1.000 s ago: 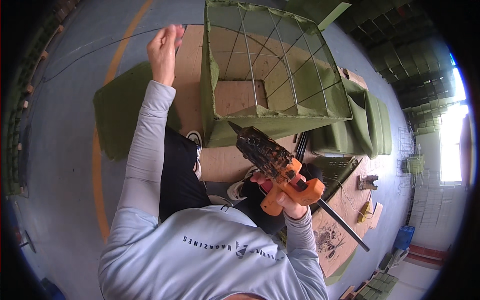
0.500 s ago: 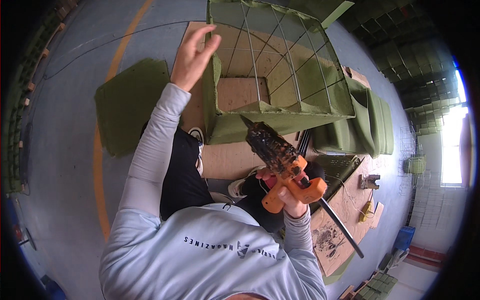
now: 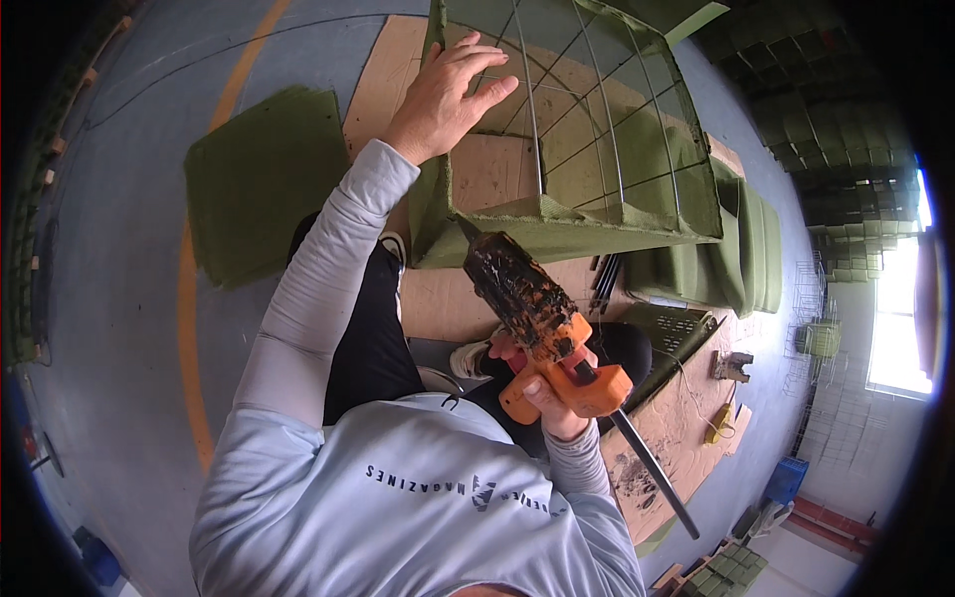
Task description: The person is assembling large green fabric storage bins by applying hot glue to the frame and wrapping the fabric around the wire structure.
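Gripping: right hand [image 3: 542, 388] is closing around orange glue gun [image 3: 537, 318], fingers partly hidden.
Pressing: left hand [image 3: 443, 95], fingers spread, is resting on green wire box [image 3: 577, 214].
Cut off: box top is running out of frame.

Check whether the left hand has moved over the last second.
Yes. The left hand has swung right, from above the bare cardboard onto the left wall of the green wire-framed box.

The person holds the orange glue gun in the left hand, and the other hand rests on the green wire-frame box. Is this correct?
Not quite. The head view shows the orange glue gun in the right hand; the left hand rests on the green wire-frame box.
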Tool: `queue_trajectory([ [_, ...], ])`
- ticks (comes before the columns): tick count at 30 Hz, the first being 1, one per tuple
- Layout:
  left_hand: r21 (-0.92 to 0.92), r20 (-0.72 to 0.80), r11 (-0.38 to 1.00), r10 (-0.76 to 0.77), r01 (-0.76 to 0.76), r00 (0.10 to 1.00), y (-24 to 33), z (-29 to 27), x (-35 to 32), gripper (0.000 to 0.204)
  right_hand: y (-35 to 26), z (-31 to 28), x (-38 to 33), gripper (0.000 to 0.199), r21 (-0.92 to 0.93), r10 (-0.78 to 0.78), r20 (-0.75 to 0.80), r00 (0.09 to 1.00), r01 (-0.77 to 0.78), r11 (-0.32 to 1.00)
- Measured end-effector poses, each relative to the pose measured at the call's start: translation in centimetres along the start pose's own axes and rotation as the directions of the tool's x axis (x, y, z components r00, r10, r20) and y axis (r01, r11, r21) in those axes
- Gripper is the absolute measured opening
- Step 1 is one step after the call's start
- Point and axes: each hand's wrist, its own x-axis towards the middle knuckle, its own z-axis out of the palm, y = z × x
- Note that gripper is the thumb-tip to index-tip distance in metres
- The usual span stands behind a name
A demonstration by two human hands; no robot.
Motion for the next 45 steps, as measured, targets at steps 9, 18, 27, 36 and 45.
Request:
queue_trajectory([
  [9, 0.035, -0.017, 0.999, 0.02, -0.02, 1.0, -0.1, 0.0, -0.1, 0.048, 0.2, 0.1, -0.1, 0.043, -0.063, -0.029, -0.013, 0.999, 0.028, 0.998],
  [18, 0.029, -0.048, 0.998, 0.048, -0.047, 0.998, -0.5, 0.4, -0.1, 0.042, 0.7, 0.2, -0.2, 0.039, -0.007, 0.006, -0.036, 0.999, -0.007, 1.0],
  [27, -0.035, -0.046, 0.999, 0.008, -0.01, 0.999, -0.2, 0.1, 0.0, 0.04, 1.1, -0.3, -0.6, 0.039, -0.006, -0.036, -0.033, 0.999, 0.036, 0.999],
  [36, -0.062, -0.032, 0.998, -0.024, 0.022, 0.999, -0.2, 0.1, 0.0, 0.04, 1.6, -1.4, -1.2, 0.038, -0.006, -0.066, -0.062, 0.996, 0.065, 0.998],
  [45, -0.056, -0.035, 0.998, -0.023, 0.021, 0.999, -0.4, 0.0, 0.0, 0.039, 1.6, -1.4, -1.6, 0.036, 0.003, -0.078, -0.099, 0.992, 0.079, 0.997],
])
